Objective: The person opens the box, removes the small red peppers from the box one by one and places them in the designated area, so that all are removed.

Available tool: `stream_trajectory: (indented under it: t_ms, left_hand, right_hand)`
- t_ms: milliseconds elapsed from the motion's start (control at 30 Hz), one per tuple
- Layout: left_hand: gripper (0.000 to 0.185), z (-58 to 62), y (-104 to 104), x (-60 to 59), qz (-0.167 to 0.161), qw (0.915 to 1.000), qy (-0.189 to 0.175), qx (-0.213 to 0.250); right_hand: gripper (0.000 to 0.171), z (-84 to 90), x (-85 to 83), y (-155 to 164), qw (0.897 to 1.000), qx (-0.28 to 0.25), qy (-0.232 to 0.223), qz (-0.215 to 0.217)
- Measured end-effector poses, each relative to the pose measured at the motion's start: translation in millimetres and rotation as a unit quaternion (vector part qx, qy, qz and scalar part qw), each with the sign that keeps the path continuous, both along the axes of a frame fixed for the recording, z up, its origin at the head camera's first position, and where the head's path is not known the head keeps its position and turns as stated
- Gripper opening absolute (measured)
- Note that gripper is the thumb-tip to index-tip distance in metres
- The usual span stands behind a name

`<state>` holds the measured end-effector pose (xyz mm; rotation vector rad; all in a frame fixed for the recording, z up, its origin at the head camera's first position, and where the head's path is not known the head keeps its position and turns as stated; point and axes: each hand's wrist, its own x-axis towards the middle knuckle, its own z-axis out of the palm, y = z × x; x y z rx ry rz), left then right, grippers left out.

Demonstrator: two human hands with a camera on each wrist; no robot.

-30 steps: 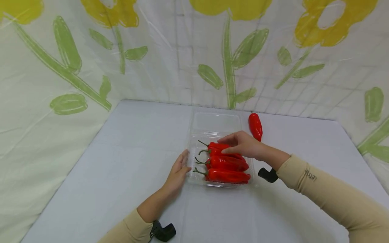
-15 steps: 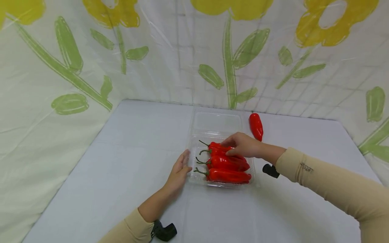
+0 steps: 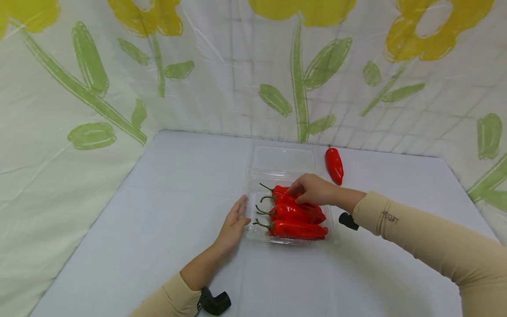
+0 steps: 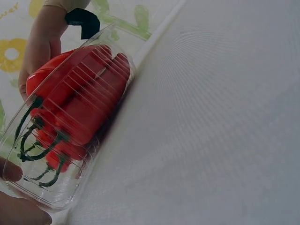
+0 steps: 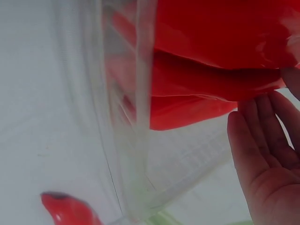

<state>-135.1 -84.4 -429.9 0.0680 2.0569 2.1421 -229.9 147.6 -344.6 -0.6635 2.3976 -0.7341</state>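
Note:
Several red peppers with green stems lie side by side in a clear plastic clamshell container, stems to the left. My left hand rests against the container's left end, fingers straight along the wall and thumb at the rim. Part of that hand's thumb shows in the left wrist view. My right hand reaches over the container from the right. Its thumb and fingers pinch the far peppers, which it partly hides in the head view. The right fingers lie along the pepper's far side.
The container's transparent lid lies folded back behind it. One loose red pepper lies on the white table, right of the lid. A flower-patterned curtain hangs behind the table.
My right hand has shifted slightly to the right and its forearm has lowered a little. The left hand, the container and the loose pepper stay essentially in place.

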Motion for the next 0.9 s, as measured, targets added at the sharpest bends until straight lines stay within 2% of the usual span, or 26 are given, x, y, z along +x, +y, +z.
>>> stream_trajectory:
  t_ms: [433, 900]
  left_hand:
    - [0.063, -0.3, 0.6, -0.1, -0.001, 0.9999, -0.005, -0.009]
    - [0.063, -2.2, 0.3, -1.1, -0.002, 1.0, 0.002, -0.001]
  right_hand:
    - [0.034, -1.1, -2.7, 1.3, 1.0, 0.008, -0.008, 0.01]
    - [0.029, -4.8, -10.1, 4.3, 0.997, 0.03, 0.025, 0.065]
